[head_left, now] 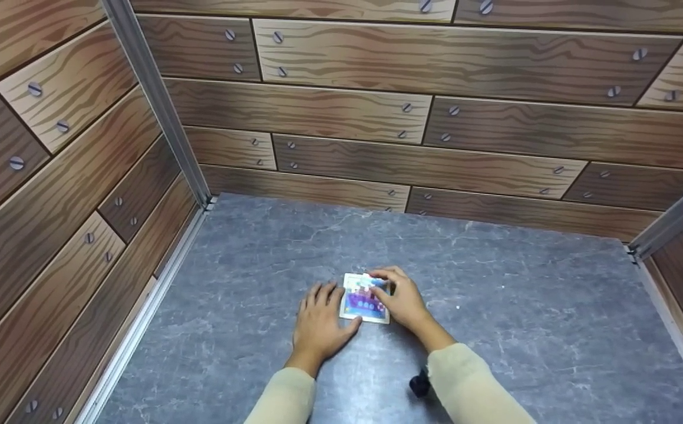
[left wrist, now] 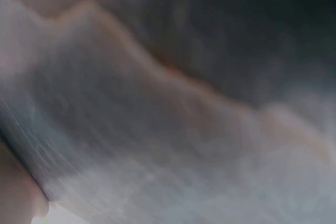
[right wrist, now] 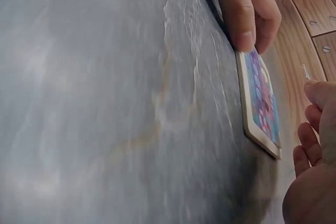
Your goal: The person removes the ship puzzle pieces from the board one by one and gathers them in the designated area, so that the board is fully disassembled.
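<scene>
A small square board [head_left: 365, 306] with a colourful picture and a pale raised rim lies flat on the grey surface. My left hand [head_left: 319, 324] rests at its left side, fingers fairly straight. In the right wrist view, a fingertip of that left hand [right wrist: 239, 9] touches the board's rim [right wrist: 248, 98]. Over the board's right part is my right hand [head_left: 403, 297], thumb and forefinger bent. A small thin pale piece [right wrist: 306, 72] sticks out from the fingertips of the right hand [right wrist: 317, 145]; its kind is unclear. The left wrist view is mostly blurred.
The grey marbled surface [head_left: 247, 259] extends around both hands. Wood-patterned walls [head_left: 341, 118] with metal corner posts [head_left: 164, 100] enclose it at the back and sides. A small black object [head_left: 419, 384] sits beside the right sleeve. Tiny white specks [head_left: 458, 307] lie to the right.
</scene>
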{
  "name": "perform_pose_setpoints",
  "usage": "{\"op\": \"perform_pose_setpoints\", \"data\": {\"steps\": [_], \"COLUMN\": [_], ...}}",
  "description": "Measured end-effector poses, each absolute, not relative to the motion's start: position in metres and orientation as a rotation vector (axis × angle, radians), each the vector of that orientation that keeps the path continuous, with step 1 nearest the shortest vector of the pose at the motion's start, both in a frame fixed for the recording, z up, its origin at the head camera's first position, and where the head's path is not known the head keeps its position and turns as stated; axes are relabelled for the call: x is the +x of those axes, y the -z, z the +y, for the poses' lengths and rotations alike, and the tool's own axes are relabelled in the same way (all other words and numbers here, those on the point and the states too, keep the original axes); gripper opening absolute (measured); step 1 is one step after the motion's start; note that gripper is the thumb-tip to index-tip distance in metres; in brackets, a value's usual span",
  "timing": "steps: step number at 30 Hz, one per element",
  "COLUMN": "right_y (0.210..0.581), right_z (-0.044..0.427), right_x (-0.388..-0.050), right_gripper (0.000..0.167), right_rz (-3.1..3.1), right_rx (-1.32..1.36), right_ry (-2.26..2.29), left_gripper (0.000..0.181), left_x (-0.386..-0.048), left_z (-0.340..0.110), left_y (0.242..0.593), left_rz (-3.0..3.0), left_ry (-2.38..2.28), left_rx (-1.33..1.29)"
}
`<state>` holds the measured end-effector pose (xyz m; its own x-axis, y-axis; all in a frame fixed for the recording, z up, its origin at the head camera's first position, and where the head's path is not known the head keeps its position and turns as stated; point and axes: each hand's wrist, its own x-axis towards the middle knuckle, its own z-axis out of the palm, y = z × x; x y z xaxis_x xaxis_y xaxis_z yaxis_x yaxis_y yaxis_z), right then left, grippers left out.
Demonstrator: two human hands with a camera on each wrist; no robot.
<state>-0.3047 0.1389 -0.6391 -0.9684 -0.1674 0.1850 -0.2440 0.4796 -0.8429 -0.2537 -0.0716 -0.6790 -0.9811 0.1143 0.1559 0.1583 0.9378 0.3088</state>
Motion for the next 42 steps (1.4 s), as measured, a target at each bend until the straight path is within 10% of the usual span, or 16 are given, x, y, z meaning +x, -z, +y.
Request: {"op": "perform_pose_setpoints", "data": {"steps": [42], "right_y": [0.654], "right_z": [0.304], "right_x": [-0.266], "right_gripper": [0.034], "right_rz": [-2.826], "right_rx": [0.034], "right_ry": [-1.291], "left_gripper": [0.069], "left_x": [-0.252], "left_z": [-0.074], "left_y": [0.676], "left_rz": [-2.905], "left_ry": [0.652], "left_rx": [-0.302]}}
